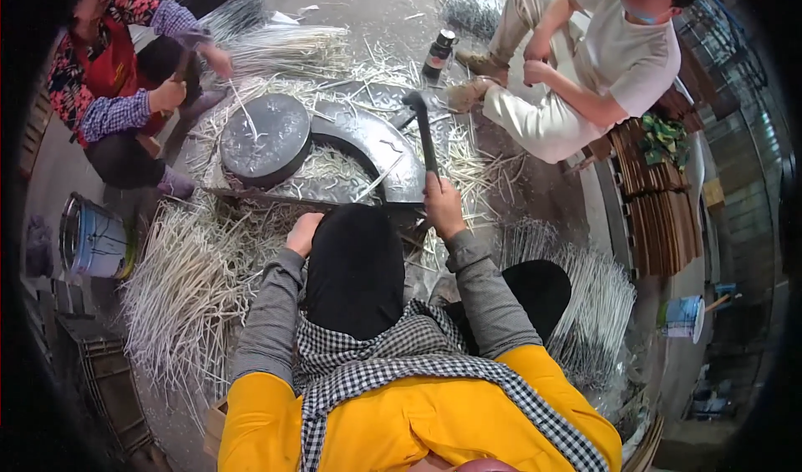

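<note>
- Right now the right hand (440, 207) is clamped around the handle of a dark hammer-like tool (423, 134); the tool's long axis runs almost straight away from the person, its head at the far end, above the curved metal plate (368, 142).
- The left hand (302, 234) lies curled at the near edge of the work area, just beside the person's black-clad knee; whether it grips anything cannot be told.
- The two hands are apart, with the knee between them.
- A round dark block (266, 140) stands on the ground left of the tool, just beside the curved plate.
- Pale thin sticks (188, 276) lie in a dense heap to the left, their lengths fanning outward; a second bundle (597, 305) lies to the right.
- Little open ground is left around the block; loose sticks cover most of it.
- Two other people sit across: one in a patterned top and red apron at far left, hands on a bundle of sticks (288, 50); one in light clothes at far right.
- One dark bottle (439, 53) stands beyond the plate.
- Two buckets show: one at left (93, 240), one at right (683, 317).
</note>
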Demonstrator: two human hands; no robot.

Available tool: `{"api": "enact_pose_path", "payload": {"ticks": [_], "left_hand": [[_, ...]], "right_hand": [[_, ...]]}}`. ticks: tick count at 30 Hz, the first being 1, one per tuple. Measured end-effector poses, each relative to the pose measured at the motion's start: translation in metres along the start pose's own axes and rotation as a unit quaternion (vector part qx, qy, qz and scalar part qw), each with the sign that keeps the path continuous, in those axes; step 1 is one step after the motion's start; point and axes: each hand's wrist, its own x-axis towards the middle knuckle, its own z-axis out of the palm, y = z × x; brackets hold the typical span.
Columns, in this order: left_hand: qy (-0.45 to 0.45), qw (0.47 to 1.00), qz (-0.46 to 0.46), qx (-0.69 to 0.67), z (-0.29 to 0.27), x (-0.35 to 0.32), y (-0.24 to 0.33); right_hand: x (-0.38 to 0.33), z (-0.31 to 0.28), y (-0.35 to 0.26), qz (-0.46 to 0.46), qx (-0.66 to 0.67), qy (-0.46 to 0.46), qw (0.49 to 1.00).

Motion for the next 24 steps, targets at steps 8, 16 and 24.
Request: {"api": "enact_pose_path", "payload": {"ticks": [8, 16, 24], "left_hand": [[0.018, 0.999, 0.021, 0.025, -0.001, 0.012, -0.002], [0.035, 0.998, 0.013, 0.045, 0.003, 0.004, -0.023], [0.190, 0.980, -0.046, 0.045, -0.017, -0.007, 0.016]], "right_hand": [[0.006, -0.007, 0.047, 0.023, -0.118, -0.072, 0.990], [0.008, 0.005, 0.074, -0.147, -0.195, 0.028, 0.969], [-0.004, -0.007, 0.054, -0.043, -0.216, 0.063, 0.973]]}}
